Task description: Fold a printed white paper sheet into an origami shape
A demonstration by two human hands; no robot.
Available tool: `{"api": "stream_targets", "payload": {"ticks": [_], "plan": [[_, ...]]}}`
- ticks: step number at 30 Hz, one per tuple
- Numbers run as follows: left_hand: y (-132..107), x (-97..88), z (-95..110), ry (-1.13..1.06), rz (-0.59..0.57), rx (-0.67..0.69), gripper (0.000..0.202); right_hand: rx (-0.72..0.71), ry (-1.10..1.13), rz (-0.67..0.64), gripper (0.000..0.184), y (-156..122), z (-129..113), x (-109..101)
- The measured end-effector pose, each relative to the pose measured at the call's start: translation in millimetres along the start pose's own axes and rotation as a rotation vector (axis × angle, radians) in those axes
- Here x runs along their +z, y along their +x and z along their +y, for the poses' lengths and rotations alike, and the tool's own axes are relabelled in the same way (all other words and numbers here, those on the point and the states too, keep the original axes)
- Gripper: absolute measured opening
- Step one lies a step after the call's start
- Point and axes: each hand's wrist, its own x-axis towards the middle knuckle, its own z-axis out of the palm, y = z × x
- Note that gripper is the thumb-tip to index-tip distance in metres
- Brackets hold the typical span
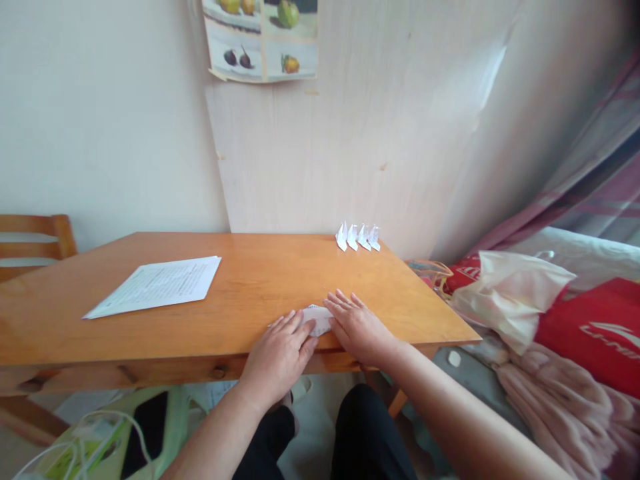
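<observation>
A small folded piece of white paper (318, 319) lies near the front edge of the wooden table (240, 293). My left hand (279, 357) rests on its left side with fingers stretched flat. My right hand (357, 327) presses on its right side, fingers also flat and together. Much of the paper is hidden under both hands. Several small folded white paper figures (358, 237) stand in a row at the table's far edge, near the wall.
A stack of printed sheets (157, 285) lies on the table's left half. A wooden chair (35, 243) stands at far left. Right of the table are a plastic bag (507, 297), red bags (595, 333) and pink cloth (560, 407). Cables and a green bag (100, 433) lie below.
</observation>
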Motion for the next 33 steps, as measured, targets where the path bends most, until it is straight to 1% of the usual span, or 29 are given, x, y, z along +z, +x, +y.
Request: {"api": "stream_targets", "payload": {"ticks": [2,5,9,11,13,15,17,19,23,28,33], "plan": [[0,-1.4,1,-0.003,-0.009,-0.003,0.045,-0.053,-0.001,-0.03,0.051,11,-5,1],[0,-2.5,1,-0.012,-0.024,-0.003,0.046,-0.129,-0.033,-0.09,0.049,22,-5,6],[-1,-1.2,0,-0.025,-0.024,0.01,0.047,-0.135,-0.049,-0.115,0.047,23,4,12],[-1,-0.9,0,-0.027,-0.021,0.008,0.046,-0.128,-0.039,-0.106,0.046,22,8,12],[-1,-1.8,1,-0.038,-0.02,0.006,0.045,-0.107,-0.018,-0.069,0.043,20,10,10],[-1,-3.6,2,-0.057,-0.019,0.0,0.044,-0.071,0.03,0.022,0.038,16,10,8],[-1,-5.8,3,-0.076,-0.013,-0.04,0.044,-0.054,0.119,0.115,0.032,12,9,7],[-1,-7.7,5,-0.094,-0.004,-0.094,0.043,-0.081,0.212,0.159,0.027,7,8,7],[0,-9.8,6,-0.116,0.008,-0.163,0.036,-0.153,0.272,0.133,0.022,1,5,8],[3,-13.0,6,-0.194,-0.023,-0.201,0.031,-0.112,0.273,0.114,0.017,1,2,9],[4,-13.8,4,-0.23,-0.019,-0.204,0.026,-0.112,0.265,0.105,0.012,1,3,10]]}}
